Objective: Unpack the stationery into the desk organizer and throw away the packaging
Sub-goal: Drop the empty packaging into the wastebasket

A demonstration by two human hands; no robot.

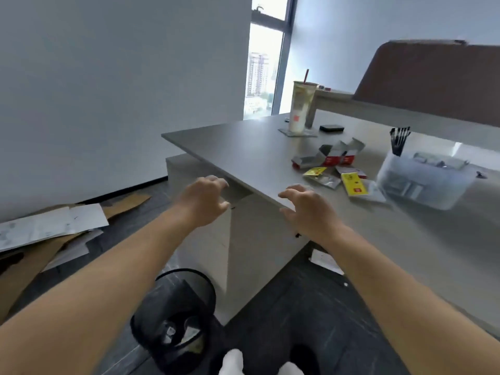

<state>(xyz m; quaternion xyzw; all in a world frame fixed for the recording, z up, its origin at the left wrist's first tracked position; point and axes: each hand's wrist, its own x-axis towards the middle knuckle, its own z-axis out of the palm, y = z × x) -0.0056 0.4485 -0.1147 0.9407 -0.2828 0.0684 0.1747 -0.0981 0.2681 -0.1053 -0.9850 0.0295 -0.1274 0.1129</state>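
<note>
Both my hands are stretched out in front of me, fingers loosely curled, holding nothing. My left hand (207, 197) hangs just off the desk's near edge. My right hand (304, 204) hovers over the desk corner. Further right on the desk (243, 147) lie opened red-and-white cardboard boxes (328, 155), a yellow-labelled plastic packet (320, 177) and another yellow packet (354, 185). The clear plastic desk organizer (422, 182) stands at the right with black pens (399, 140) upright in it. A black mesh wastebasket (176, 318) with some scraps inside stands on the floor below my arms.
A tall drink cup with a red straw (301, 109) stands on a coaster at the desk's far side, a small black object (331, 128) beside it. Flattened cardboard and papers (48, 228) lie on the floor at left. A brown divider (433, 77) rises behind the desk.
</note>
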